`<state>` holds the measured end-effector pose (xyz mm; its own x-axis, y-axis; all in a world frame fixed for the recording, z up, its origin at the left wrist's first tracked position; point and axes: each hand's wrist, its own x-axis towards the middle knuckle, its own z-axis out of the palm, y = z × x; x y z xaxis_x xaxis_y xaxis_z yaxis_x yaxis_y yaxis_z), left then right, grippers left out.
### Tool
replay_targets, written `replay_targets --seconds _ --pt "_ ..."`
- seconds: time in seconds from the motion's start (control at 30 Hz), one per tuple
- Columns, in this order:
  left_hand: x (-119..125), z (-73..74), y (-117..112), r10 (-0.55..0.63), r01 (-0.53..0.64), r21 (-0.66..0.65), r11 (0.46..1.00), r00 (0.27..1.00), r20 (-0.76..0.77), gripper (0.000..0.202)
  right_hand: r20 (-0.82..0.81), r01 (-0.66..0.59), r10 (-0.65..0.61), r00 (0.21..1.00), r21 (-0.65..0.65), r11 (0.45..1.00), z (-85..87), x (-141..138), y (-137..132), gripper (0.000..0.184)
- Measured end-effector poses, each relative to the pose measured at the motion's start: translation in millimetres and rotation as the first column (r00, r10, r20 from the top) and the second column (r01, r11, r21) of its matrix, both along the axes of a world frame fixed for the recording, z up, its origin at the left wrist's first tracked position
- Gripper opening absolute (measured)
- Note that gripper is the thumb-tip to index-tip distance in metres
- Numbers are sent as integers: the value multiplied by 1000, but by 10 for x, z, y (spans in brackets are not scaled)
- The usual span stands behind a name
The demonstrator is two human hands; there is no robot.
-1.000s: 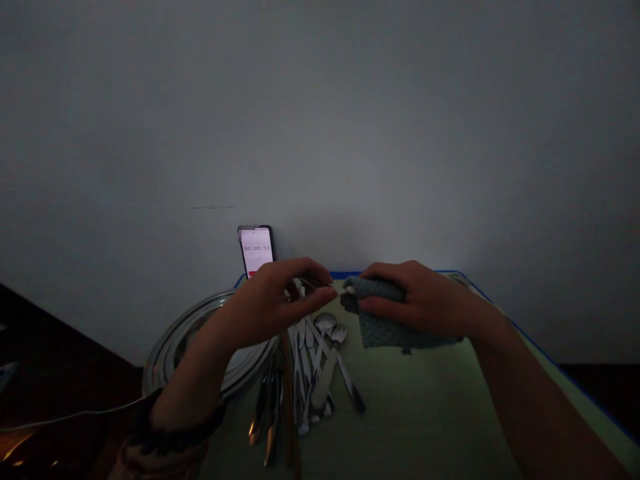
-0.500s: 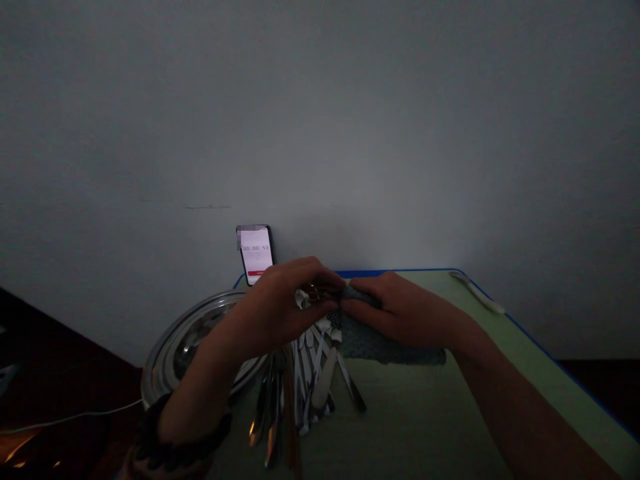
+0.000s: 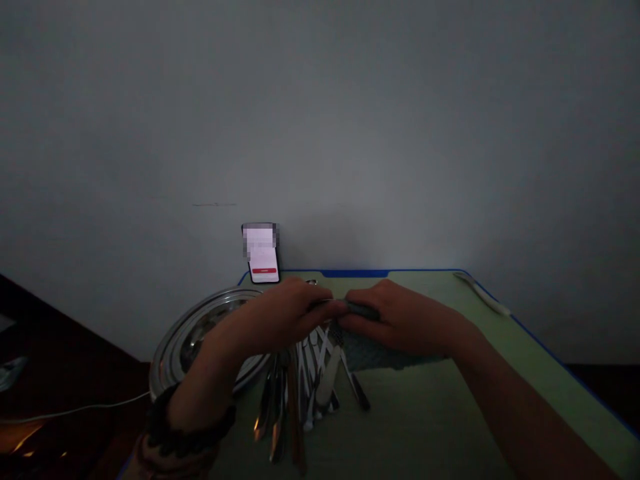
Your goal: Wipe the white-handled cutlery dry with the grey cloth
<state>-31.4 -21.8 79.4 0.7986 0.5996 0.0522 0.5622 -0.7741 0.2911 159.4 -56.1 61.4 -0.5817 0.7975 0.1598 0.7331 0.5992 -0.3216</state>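
Observation:
My left hand (image 3: 280,310) is closed with thumb and fingers pinched around a thin metal utensil (image 3: 327,301); its kind is hidden by the fingers. My right hand (image 3: 400,313) grips a grey cloth (image 3: 373,357), folded at its top between thumb and fingers and hanging down below the palm. The two hands almost meet, fingertips facing. Under them on the table lies a pile of cutlery (image 3: 313,373), with several metal handles, a pale wide handle (image 3: 329,380) and brown chopsticks (image 3: 296,427).
A round steel tray or basin (image 3: 165,360) stands at the left, partly behind my left forearm. A phone (image 3: 263,257) leans against the wall. A white-handled utensil (image 3: 483,295) lies near the right edge of the green table (image 3: 425,427). A white cable (image 3: 100,405) runs at the left.
Both hands have lowered slightly and my left fingers have closed in more tightly. The cloth is bunched differently and hangs less visibly below my right hand. The view has shifted slightly.

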Motion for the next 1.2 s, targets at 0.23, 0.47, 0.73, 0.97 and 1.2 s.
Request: replay_targets --seconds 0.23,0.47,0.73,0.97,1.2 --pt "-118 58 52 32 -25 -103 994 997 63 38 -33 -49 46 998 -88 995 102 121 15 31" --pt "-236 53 99 53 -34 -118 992 986 155 34 -110 -17 -4 994 -193 981 114 299 8 37" --pt "-28 -6 25 14 -21 49 999 990 139 37 -65 -14 9 998 -77 997 102 171 -32 31" --pt "-9 -51 60 -6 -1 64 998 995 100 35 -23 -41 40 999 -47 998 42 86 5 30" --pt "-313 12 149 161 -132 -135 982 959 235 34 -132 0 -22 991 -167 986 147 282 17 37"
